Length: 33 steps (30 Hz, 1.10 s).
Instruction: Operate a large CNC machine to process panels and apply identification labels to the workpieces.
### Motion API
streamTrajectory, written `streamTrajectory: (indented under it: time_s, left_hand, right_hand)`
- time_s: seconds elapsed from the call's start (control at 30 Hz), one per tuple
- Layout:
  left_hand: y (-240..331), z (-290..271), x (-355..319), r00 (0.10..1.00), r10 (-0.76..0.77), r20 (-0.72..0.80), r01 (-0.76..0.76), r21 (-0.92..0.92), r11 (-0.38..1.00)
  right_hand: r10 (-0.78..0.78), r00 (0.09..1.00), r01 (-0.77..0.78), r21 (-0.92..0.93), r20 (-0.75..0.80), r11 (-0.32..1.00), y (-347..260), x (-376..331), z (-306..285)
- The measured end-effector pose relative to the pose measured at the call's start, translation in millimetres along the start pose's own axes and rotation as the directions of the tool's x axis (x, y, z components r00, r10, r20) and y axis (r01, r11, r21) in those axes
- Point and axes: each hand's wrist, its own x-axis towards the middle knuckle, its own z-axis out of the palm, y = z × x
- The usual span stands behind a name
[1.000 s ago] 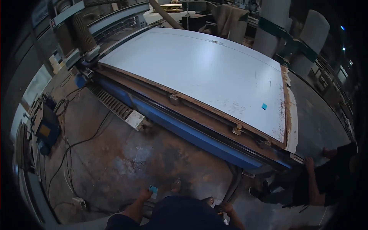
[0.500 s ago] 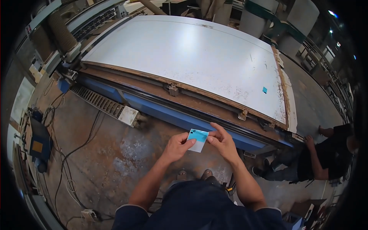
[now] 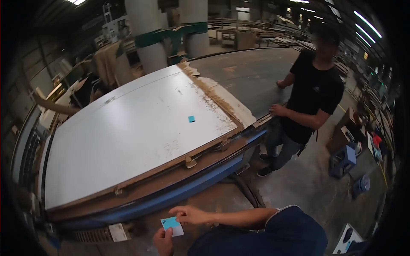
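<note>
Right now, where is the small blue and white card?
In the head view, the card sits low and left of centre, held between the left hand and right hand, just below the machine table's blue edge.

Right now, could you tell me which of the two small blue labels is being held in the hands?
The blue-and-white label at the bottom, pinched between the left hand and right hand. The other blue label lies alone on the big white panel, untouched.

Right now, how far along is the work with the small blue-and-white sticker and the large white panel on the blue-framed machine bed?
One small blue sticker already sits on the large white panel. In hand: a small blue-and-white sticker on its backing, pinched by the left hand from below and the right hand at its top edge. It has not reached the panel yet. A person in a black shirt leans on the bed's far side.
</note>
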Motion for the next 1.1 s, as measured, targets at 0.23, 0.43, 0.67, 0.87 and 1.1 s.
streamTrajectory:
  time_s: [0.23, 0.43, 0.67, 0.87, 1.1]
  left_hand:
    - [6, 50, 52, 0.985, -0.067, 0.158, 0.033, 0.213, 0.977]
    - [-14, 79, 49, 0.916, -0.158, 0.368, 0.106, 0.158, 0.982]
    - [-25, 13, 10, 0.892, -0.206, 0.403, 0.090, 0.287, 0.954]
    - [-27, -104, -36, 0.923, -0.150, 0.354, 0.060, 0.251, 0.966]
    - [-56, -220, -105, 0.954, -0.144, 0.264, 0.077, 0.251, 0.965]
  right_hand:
    - [-0.532, 0.837, 0.316, -0.678, -0.131, 0.664, -44, -38, -41]
    - [-0.358, 0.931, 0.161, -0.791, -0.077, 0.590, -41, -79, -31]
    - [-0.280, 0.959, 0.092, -0.872, -0.053, 0.481, -16, -85, 32]
    - [-0.358, 0.933, 0.204, -0.883, 0.044, 0.422, 4, -53, 143]
    - [-0.275, 0.960, 0.190, -0.843, 0.052, 0.503, 33, -39, 277]
